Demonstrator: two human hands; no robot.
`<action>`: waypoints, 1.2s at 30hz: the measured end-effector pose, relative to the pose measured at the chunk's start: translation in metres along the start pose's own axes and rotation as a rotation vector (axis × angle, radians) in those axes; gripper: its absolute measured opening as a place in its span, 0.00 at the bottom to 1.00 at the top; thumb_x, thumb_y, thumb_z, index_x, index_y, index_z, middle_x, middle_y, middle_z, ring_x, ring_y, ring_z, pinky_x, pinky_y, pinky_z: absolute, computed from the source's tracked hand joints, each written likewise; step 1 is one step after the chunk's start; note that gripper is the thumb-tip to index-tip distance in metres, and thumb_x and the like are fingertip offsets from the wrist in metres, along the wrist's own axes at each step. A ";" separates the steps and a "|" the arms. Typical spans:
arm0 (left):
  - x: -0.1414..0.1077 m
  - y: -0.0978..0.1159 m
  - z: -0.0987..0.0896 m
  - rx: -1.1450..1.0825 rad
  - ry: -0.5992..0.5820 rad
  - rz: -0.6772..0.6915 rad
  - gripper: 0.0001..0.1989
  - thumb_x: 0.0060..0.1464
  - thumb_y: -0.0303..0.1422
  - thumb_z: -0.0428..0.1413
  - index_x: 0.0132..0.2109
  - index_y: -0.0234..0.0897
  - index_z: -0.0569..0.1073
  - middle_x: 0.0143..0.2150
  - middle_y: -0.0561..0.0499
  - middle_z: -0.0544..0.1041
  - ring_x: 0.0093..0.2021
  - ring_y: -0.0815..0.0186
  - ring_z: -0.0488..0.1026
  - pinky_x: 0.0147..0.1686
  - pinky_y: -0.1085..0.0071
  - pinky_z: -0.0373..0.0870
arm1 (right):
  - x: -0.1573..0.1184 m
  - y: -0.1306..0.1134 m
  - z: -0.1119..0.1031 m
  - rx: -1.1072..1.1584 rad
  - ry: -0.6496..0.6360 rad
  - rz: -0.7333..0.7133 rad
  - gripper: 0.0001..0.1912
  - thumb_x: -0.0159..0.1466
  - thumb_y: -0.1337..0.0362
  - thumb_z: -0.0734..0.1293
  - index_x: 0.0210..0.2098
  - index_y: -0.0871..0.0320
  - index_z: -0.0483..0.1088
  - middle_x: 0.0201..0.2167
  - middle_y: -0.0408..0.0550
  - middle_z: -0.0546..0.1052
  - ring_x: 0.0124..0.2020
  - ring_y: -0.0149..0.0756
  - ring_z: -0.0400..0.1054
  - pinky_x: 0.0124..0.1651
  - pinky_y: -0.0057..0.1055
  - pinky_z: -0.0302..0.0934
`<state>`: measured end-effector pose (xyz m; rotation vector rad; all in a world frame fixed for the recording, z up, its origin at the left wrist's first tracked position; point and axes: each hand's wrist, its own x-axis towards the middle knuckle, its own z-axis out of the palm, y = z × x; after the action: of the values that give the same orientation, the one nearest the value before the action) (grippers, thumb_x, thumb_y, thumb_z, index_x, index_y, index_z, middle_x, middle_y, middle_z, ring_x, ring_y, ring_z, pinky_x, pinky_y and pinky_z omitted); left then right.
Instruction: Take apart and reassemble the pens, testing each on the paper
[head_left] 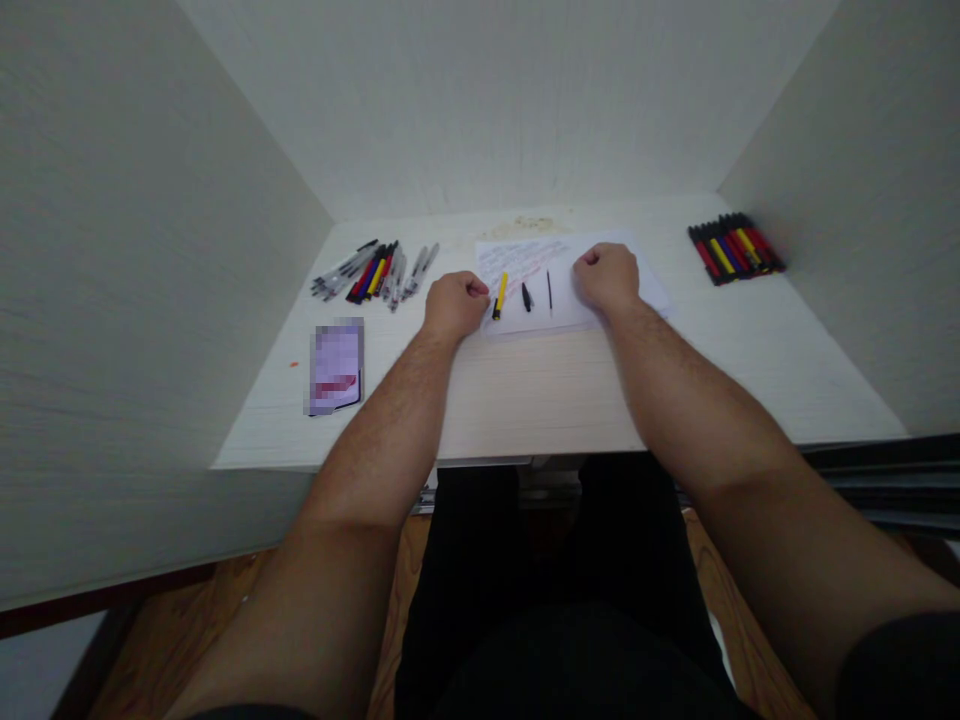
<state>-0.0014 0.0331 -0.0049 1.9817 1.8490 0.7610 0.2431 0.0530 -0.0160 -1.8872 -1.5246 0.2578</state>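
My left hand [456, 303] rests at the left edge of the white paper [577, 312], fingers curled closed with nothing showing in them. Just to its right lies a yellow pen barrel [502, 294] with a black end. Beside that are a short black pen cap [526, 297] and a thin dark pen refill [550, 292], apart from each other on the sheets. On the right part of the paper sits my right hand [609, 277], also curled into a loose fist, with no object visible in it. Handwriting covers the paper's upper left.
Clear and coloured pen parts [375, 272] lie in a group at the left. A row of red, yellow and blue pens with black ends [735, 248] lies at the far right. A blurred-out phone [336, 365] is at the front left. Panels [877, 200] enclose the desk.
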 end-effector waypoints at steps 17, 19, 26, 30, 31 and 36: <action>0.001 0.005 -0.006 0.089 -0.019 -0.042 0.11 0.47 0.33 0.58 0.39 0.40 0.80 0.38 0.48 0.80 0.39 0.62 0.74 0.43 0.67 0.69 | 0.000 -0.006 -0.008 -0.019 -0.069 0.007 0.11 0.60 0.66 0.59 0.34 0.58 0.74 0.39 0.56 0.78 0.42 0.45 0.71 0.47 0.39 0.61; 0.003 0.005 -0.007 0.109 -0.034 -0.052 0.11 0.47 0.34 0.59 0.39 0.42 0.80 0.37 0.48 0.80 0.39 0.60 0.74 0.42 0.66 0.69 | 0.001 -0.006 -0.008 -0.022 -0.088 -0.003 0.12 0.61 0.65 0.59 0.34 0.57 0.74 0.38 0.54 0.79 0.41 0.44 0.71 0.45 0.37 0.62; 0.004 0.004 -0.008 0.112 -0.023 -0.038 0.11 0.47 0.35 0.59 0.39 0.41 0.80 0.38 0.48 0.81 0.37 0.60 0.75 0.40 0.66 0.69 | 0.001 -0.008 -0.007 -0.019 -0.070 0.014 0.11 0.59 0.64 0.61 0.32 0.55 0.75 0.36 0.52 0.80 0.39 0.43 0.72 0.42 0.36 0.62; 0.001 0.002 -0.006 0.117 -0.019 -0.012 0.10 0.48 0.34 0.58 0.39 0.40 0.80 0.38 0.47 0.81 0.38 0.61 0.75 0.40 0.67 0.69 | -0.003 -0.008 -0.006 -0.004 -0.035 0.029 0.09 0.57 0.65 0.62 0.30 0.55 0.75 0.34 0.53 0.80 0.37 0.43 0.72 0.42 0.37 0.63; 0.000 0.001 -0.005 0.111 -0.010 -0.011 0.10 0.48 0.34 0.58 0.38 0.40 0.80 0.38 0.47 0.81 0.38 0.62 0.75 0.40 0.68 0.69 | -0.003 -0.007 -0.005 -0.002 -0.031 0.034 0.09 0.57 0.65 0.62 0.30 0.55 0.75 0.34 0.53 0.80 0.36 0.43 0.72 0.41 0.37 0.63; -0.002 -0.001 -0.002 0.094 0.002 0.013 0.09 0.50 0.32 0.57 0.38 0.40 0.80 0.39 0.48 0.82 0.39 0.62 0.76 0.41 0.69 0.69 | -0.003 -0.005 -0.001 0.011 -0.010 0.022 0.06 0.54 0.64 0.64 0.28 0.56 0.74 0.32 0.54 0.79 0.35 0.43 0.71 0.43 0.40 0.64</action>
<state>-0.0038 0.0316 -0.0043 2.0531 1.9073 0.6915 0.2390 0.0503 -0.0123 -1.8973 -1.5071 0.2861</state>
